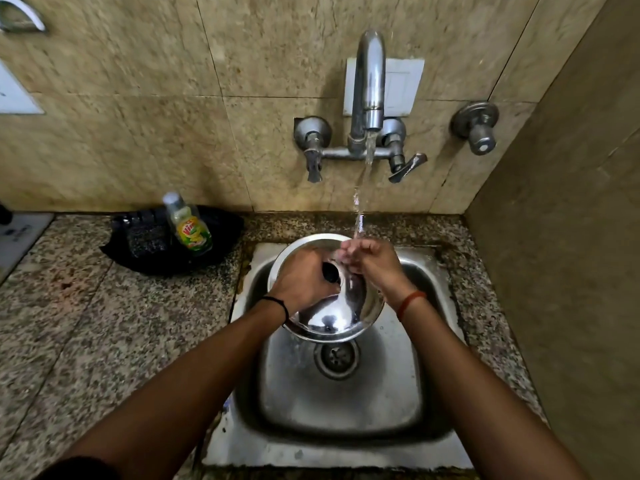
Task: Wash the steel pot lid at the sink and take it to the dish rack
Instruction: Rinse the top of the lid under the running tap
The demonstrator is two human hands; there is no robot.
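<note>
Nearest lies the steel sink (398, 403), its drain bare. Above the drain the steel lid (332, 320) is held over the basin. The left hand (304, 278) grips its black knob (330, 271). The right hand (372, 261), fingers loosely curled and seemingly holding nothing, sits under the running water (360, 209). Farther off, a detergent bottle (188, 225) rests on the counter (86, 323), below the wall tap (369, 95).

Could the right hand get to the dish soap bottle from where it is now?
Probably not easily. The right hand is under the water, and the soap bottle stands on the counter past the left hand, which holds the pot lid between them. The left hand is nearer.
</note>
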